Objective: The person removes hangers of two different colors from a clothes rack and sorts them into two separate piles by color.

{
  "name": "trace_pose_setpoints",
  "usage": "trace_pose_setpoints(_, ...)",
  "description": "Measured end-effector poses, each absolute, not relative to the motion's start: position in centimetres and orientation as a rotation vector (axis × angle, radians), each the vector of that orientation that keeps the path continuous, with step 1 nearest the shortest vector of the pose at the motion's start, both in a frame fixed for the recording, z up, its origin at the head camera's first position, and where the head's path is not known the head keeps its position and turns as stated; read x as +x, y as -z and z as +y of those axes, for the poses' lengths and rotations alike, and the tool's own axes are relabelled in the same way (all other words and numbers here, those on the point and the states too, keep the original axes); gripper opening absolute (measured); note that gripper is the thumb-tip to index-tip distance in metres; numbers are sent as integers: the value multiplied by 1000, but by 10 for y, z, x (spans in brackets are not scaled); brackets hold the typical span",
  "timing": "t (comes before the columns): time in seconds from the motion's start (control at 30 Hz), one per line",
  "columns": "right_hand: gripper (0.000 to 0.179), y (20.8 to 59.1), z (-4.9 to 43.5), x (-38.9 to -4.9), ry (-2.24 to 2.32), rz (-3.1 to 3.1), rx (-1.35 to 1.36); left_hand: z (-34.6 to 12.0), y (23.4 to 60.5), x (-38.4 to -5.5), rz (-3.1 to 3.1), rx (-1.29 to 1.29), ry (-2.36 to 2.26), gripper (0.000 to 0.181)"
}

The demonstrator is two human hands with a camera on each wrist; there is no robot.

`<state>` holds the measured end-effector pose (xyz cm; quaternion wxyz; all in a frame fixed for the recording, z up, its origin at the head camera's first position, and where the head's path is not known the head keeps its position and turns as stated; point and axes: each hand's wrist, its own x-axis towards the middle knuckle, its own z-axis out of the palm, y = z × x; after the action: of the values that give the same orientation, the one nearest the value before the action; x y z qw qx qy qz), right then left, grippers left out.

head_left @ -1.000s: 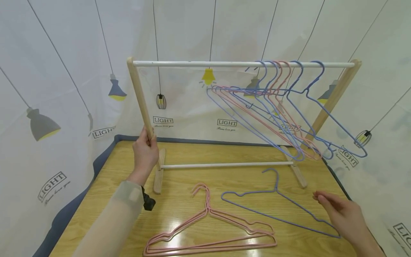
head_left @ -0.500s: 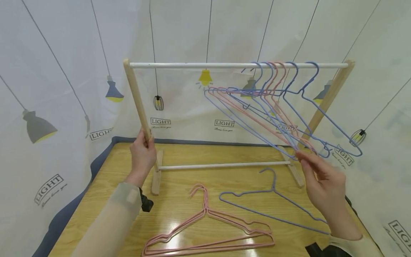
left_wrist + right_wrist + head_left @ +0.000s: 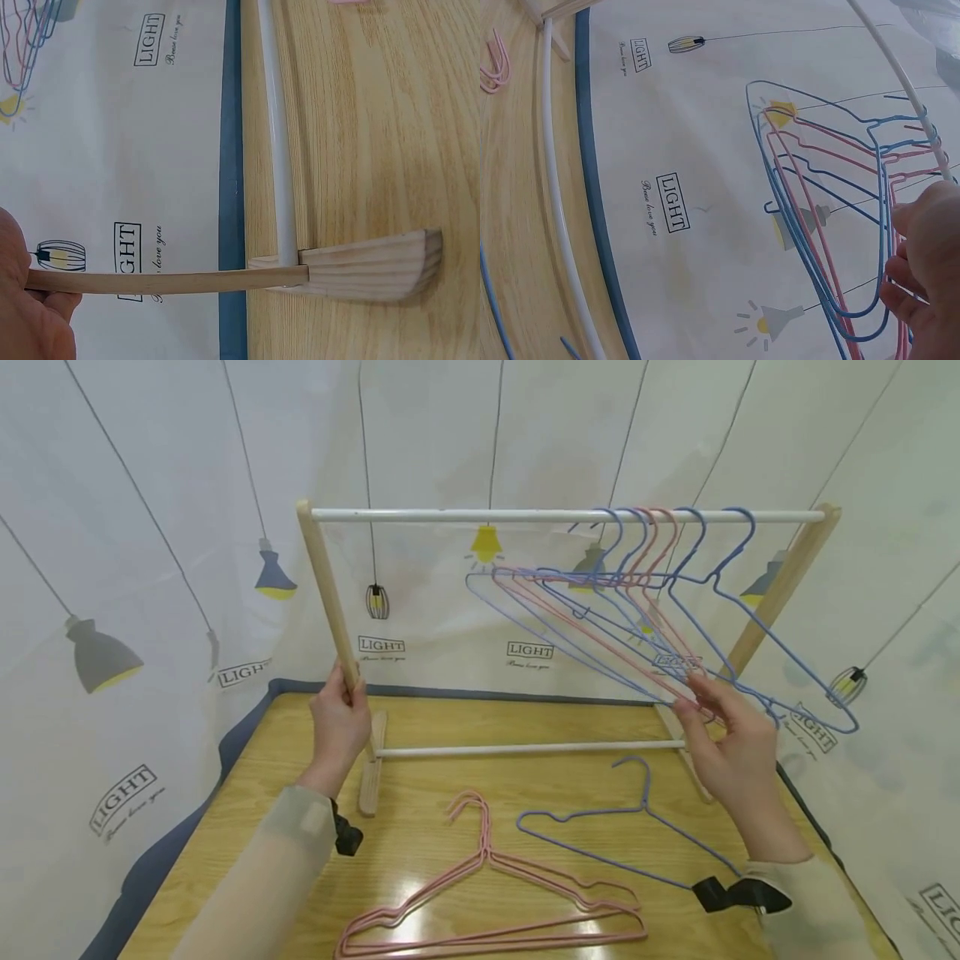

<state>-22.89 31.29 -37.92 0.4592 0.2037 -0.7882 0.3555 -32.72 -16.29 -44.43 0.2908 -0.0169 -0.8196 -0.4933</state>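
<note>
In the head view my left hand (image 3: 339, 718) grips the wooden left post (image 3: 324, 585) of a hanger rack, fingers and thumb round it. Its fingers also show at the post (image 3: 172, 282) in the left wrist view. My right hand (image 3: 731, 743) is raised to the hanging group and pinches the near end of the leftmost blue clothes hanger (image 3: 622, 531). Pink clothes hangers (image 3: 662, 543) hang just behind, with more blue ones (image 3: 703, 539) to the right. In the right wrist view, fingertips (image 3: 896, 296) lie against the hangers' side wires, partly covering them.
Stacked pink hangers (image 3: 486, 852) lie on the wooden table (image 3: 262, 860), front middle. One blue hanger (image 3: 600, 856) lies to their right, partly behind my right wrist. The rack's white top rod (image 3: 450, 516) and lower rod (image 3: 525, 747) span its posts. A printed curtain (image 3: 187, 485) surrounds the table.
My right hand has moved from the table's right side up and left to the hanging hangers. The leftmost blue hanger's far corner has shifted slightly left. My left hand keeps holding the post.
</note>
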Motion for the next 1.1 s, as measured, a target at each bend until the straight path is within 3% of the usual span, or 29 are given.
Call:
trace_pose_setpoints(0.37,37,378,321,-230,-830,-2115,325,-164,446,-328,-2167,-53,1297,29)
trace_pose_setpoints(0.8,32,388,299,-234,-1642,-2008,334,-164,446,-328,-2168,-56,1303,32)
trace_pose_setpoints(1.1,28,399,281,-237,-1703,-1854,254,-163,446,-328,-2165,-66,1280,27)
